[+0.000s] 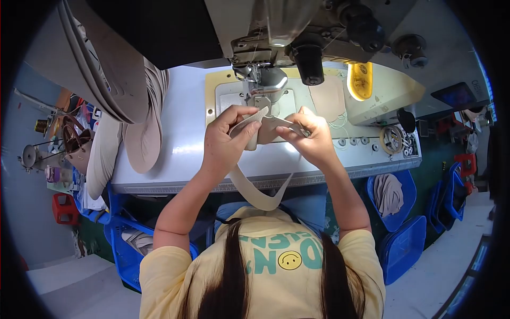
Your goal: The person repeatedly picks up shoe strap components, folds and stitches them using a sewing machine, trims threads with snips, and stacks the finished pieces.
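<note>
Both my hands are closed on a beige shoe-upper-like piece (269, 132) just in front of the sewing machine's needle area (255, 87). My left hand (226, 139) pinches its left part between thumb and fingers, and a light edge folds up there. From below that hand a long pale strip (256, 198) hangs in a curve over the table's front edge. My right hand (312, 137) grips the right part. A small dark metal object (305, 131) shows among its fingers; I cannot make out its kind.
Stacked beige pieces (143, 141) hang at the left. A yellow oval tray (360, 81) and a flat beige piece (327, 98) are on the right, with bobbins (365, 141) near the table edge. Blue baskets (399, 212) stand below on both sides.
</note>
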Demonstrator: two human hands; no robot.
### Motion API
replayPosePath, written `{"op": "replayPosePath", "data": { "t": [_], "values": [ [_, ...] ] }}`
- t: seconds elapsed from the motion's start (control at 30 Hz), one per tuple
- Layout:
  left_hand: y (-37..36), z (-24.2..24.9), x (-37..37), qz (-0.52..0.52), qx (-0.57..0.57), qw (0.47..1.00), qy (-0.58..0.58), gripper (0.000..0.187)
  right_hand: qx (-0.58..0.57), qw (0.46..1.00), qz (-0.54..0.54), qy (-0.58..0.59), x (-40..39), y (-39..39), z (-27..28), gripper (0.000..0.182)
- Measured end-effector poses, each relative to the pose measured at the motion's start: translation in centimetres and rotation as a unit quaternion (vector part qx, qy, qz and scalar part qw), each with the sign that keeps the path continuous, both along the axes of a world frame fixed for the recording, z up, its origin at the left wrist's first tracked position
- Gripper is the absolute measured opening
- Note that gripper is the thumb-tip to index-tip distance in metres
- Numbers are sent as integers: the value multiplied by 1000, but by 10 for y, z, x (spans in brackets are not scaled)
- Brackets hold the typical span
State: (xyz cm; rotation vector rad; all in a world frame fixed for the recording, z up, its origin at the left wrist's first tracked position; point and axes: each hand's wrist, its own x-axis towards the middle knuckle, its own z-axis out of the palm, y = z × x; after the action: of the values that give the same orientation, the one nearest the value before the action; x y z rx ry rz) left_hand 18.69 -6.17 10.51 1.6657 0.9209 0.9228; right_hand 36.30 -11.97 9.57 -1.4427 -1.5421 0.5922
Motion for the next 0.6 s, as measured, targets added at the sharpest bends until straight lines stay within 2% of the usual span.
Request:
{"op": "replayPosePath", "data": {
  "t": [0.07,0.27,0.37,0.5,0.6],
  "values": [
    [3,-1,-3,-3,27,1000,5,10,-1,1000,-12,-4,-3,2,1,16],
    [3,-13,-3,-50,-134,984,-107,12,-13,996,18,89,-14,8,5,16],
    [-3,-14,0,-26,-130,981,-143,11,-71,985,23,153,-18,7,14,14],
    [-11,-15,2,4,-44,983,-176,11,-116,971,20,207,-18,8,14,11],
    [-13,-18,-1,-21,57,984,-170,11,-144,928,65,338,-19,9,19,8]
  ]
}}
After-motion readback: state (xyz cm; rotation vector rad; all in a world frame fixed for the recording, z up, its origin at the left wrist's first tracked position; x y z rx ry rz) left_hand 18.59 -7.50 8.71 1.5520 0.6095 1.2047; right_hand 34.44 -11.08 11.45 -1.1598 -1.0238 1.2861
